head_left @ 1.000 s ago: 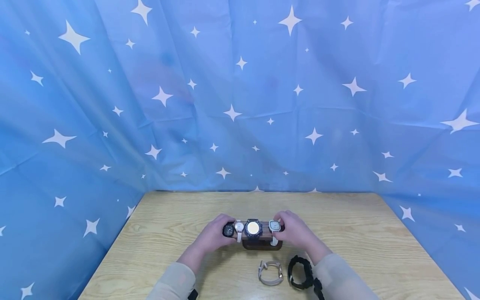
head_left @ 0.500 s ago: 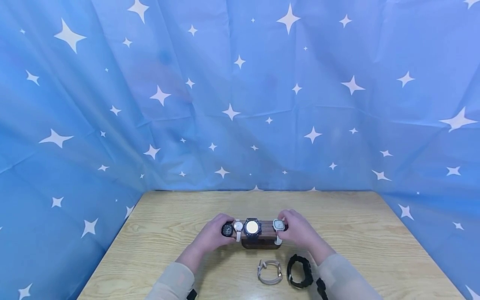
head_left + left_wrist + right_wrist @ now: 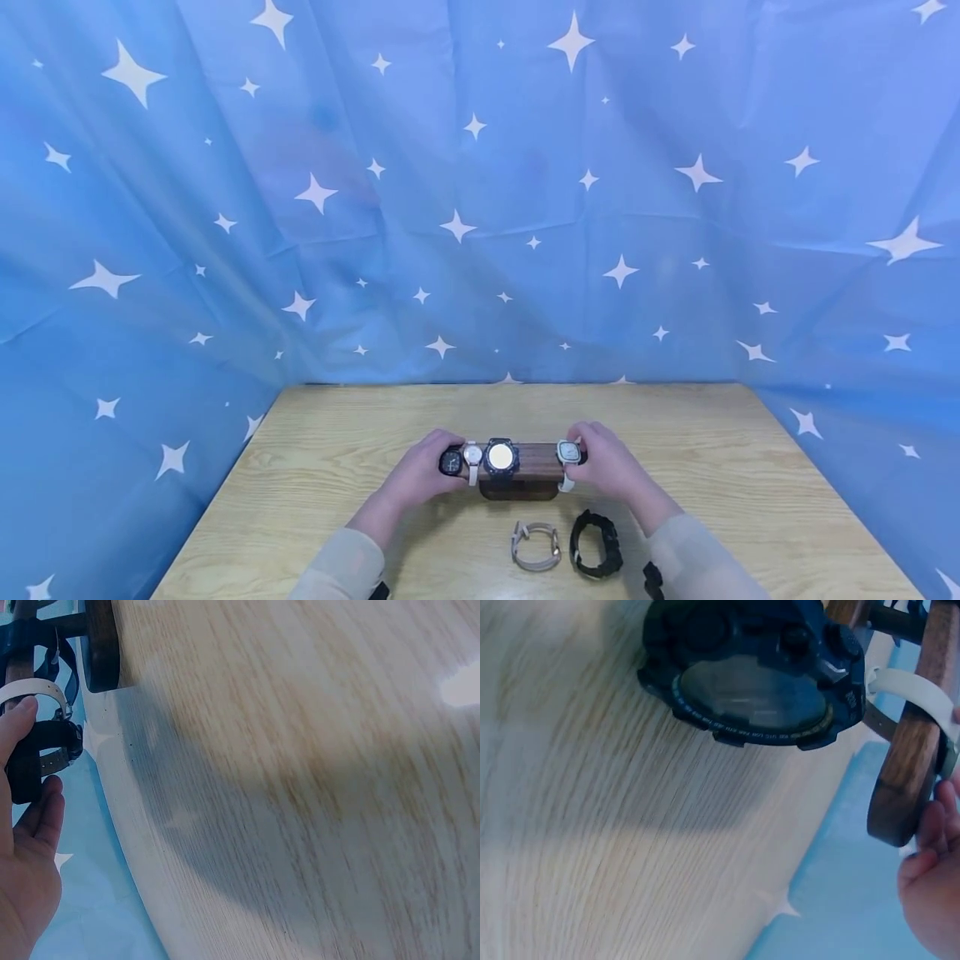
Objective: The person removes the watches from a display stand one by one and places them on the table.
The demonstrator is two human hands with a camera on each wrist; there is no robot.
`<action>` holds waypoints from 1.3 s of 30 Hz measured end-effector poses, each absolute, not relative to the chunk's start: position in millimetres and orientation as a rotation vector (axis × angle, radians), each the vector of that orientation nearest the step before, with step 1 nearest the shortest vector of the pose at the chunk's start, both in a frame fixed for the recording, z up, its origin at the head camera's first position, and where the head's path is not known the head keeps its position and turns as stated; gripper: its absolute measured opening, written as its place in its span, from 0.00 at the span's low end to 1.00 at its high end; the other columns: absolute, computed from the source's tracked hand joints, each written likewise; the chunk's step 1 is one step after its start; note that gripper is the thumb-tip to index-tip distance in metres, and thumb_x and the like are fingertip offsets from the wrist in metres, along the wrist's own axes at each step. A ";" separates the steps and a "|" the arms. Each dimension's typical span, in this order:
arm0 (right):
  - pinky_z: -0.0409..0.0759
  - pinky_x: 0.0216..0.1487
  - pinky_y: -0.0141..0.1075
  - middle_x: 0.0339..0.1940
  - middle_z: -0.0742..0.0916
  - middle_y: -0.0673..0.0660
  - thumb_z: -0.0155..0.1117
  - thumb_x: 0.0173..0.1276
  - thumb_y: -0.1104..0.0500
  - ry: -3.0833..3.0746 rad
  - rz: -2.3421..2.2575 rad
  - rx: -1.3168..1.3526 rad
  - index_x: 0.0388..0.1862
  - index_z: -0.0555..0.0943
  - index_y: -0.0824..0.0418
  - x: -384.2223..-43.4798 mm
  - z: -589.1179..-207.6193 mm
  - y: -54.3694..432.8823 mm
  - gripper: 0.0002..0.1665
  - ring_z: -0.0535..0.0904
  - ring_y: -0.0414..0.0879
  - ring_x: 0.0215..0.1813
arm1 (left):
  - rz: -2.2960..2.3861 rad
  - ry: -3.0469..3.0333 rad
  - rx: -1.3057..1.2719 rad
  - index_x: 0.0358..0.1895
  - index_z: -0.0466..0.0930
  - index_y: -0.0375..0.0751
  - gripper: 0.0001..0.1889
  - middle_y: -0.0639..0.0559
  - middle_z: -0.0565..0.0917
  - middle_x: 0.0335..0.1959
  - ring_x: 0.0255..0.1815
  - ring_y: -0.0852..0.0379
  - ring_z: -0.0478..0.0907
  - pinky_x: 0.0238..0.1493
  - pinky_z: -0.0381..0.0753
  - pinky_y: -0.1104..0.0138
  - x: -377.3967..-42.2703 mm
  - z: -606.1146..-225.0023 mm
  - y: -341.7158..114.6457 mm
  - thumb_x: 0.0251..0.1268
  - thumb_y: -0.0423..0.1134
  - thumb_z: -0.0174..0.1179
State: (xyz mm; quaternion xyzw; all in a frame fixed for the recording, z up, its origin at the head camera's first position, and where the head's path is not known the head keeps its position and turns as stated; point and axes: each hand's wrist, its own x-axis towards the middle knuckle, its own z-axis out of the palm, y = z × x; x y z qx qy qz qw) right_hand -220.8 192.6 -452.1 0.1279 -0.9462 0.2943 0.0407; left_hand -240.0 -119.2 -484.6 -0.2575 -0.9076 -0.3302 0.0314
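Note:
A dark wooden watch stand (image 3: 536, 462) on the table carries several watches along its bar. My left hand (image 3: 418, 473) grips the bar's left end beside a black square watch (image 3: 451, 462); in the left wrist view its thumb lies by a white strap (image 3: 36, 688). That strap belongs to a small round white watch (image 3: 472, 455). To its right sits a large black watch (image 3: 500, 457) with a glaring face. At the bar's right end my right hand (image 3: 611, 468) pinches a white square watch (image 3: 568, 452), looped around the bar (image 3: 906, 776). Some fingers are hidden behind the bar.
Two watches lie in front of the stand: a beige-strapped one (image 3: 536, 566) and a bulky black one (image 3: 611, 552), the latter large in the right wrist view. The wooden table (image 3: 337, 425) ends at a blue star-patterned curtain (image 3: 420, 167).
My right hand has moved right with the white square watch along the bar, widening the gap to the large black watch. My left hand keeps its hold. The head view has shifted slightly.

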 end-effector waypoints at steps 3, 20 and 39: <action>0.75 0.36 0.39 0.34 0.76 0.54 0.72 0.47 0.64 -2.896 0.922 0.383 0.40 0.75 0.62 -219.4 -451.3 197.2 0.20 0.73 0.45 0.36 | -1.022 -2.799 -0.789 0.56 0.74 0.46 0.31 0.57 0.76 0.49 0.49 0.57 0.75 0.56 0.74 0.59 -239.5 -484.0 -118.1 0.44 0.44 0.73; 0.71 0.31 0.37 0.34 0.75 0.57 0.70 0.50 0.64 -2.912 0.968 0.324 0.42 0.74 0.65 -214.4 -449.0 221.8 0.21 0.70 0.47 0.33 | -1.017 -2.800 -0.783 0.56 0.74 0.46 0.31 0.57 0.76 0.49 0.49 0.56 0.75 0.55 0.74 0.59 -239.6 -483.7 -117.6 0.43 0.43 0.73; 0.74 0.34 0.40 0.40 0.76 0.59 0.72 0.47 0.59 -2.918 0.755 0.493 0.55 0.76 0.65 -214.1 -448.0 228.2 0.33 0.72 0.48 0.38 | -1.020 -2.794 -0.789 0.55 0.74 0.45 0.31 0.57 0.77 0.49 0.49 0.56 0.75 0.54 0.74 0.60 -241.3 -484.9 -118.1 0.43 0.42 0.74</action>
